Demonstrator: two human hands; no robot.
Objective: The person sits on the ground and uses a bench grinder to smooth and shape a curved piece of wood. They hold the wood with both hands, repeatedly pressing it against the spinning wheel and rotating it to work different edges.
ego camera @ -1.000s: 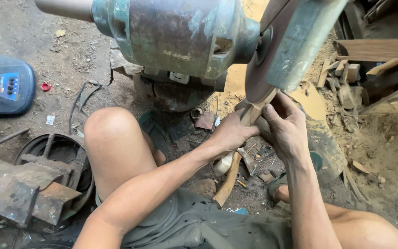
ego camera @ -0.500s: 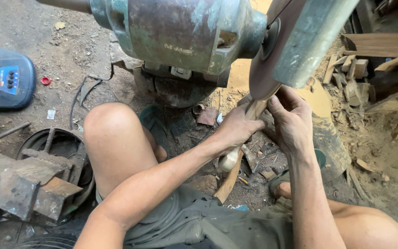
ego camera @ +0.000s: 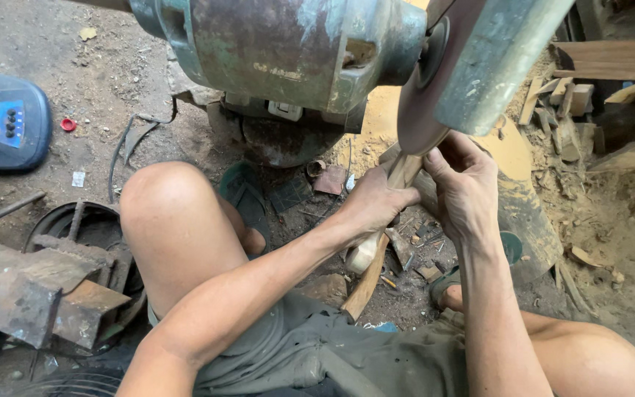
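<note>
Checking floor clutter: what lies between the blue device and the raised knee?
In the head view: a small red cap, a dark cable and bare dirt.

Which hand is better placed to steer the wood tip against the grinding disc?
Right, probably. The right hand pinches the wooden piece at its tip, right under the disc. The left hand grips farther down the shaft, more as support.

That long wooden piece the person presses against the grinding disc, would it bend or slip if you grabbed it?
The wooden piece looks stiff: it stays straight from the disc down past the wrists. Probably light for its length, since it is slim. The left hand and right hand both clamp its upper end, which suggests it could twist or slip if held loosely.
</note>
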